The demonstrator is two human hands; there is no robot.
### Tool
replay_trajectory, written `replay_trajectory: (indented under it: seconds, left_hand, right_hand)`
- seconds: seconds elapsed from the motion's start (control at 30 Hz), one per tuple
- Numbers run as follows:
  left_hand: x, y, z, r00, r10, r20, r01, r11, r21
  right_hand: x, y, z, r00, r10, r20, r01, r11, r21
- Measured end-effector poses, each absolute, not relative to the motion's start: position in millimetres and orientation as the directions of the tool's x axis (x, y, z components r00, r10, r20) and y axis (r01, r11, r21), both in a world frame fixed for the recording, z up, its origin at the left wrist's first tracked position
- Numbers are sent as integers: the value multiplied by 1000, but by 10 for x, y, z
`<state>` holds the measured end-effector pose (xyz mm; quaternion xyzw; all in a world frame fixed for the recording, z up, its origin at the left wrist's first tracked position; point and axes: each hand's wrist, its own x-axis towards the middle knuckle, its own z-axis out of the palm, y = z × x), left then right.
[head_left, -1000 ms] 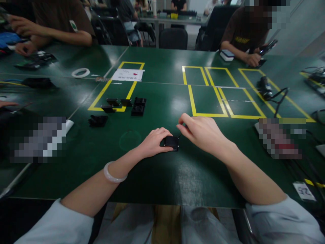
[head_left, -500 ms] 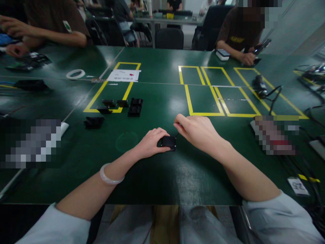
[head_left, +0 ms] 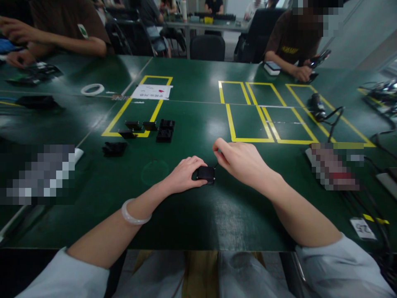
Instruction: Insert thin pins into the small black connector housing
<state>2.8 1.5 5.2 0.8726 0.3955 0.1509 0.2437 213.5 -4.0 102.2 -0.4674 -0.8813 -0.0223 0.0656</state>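
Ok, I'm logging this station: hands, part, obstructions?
Left hand holding black block; right hand pinching thin dark piece beside it; other black parts off left.

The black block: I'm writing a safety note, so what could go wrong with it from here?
The black block might turn or slide, as only the left hand visibly grips it. The thin dark piece at the fingertips of the right hand could slip and scratch the block or poke the left hand.
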Motion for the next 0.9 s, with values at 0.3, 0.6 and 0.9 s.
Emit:
replay_trajectory:
  seconds: [0.3, 0.6, 0.9]
  left_hand:
    - [34, 12, 50, 638, 768, 67, 617, -560, 553]
    - [29, 20, 40, 628, 775, 67, 616, -548, 565]
    - [28, 19, 50, 639, 767, 65, 612, -558, 560]
  right_hand:
    - [2137, -29, 1003, -550, 822, 150, 827, 561, -40]
    - [2152, -23, 997, -551, 815, 178, 816, 571, -87]
    - [2146, -21, 1010, -530, 837, 138, 839, 541, -62]
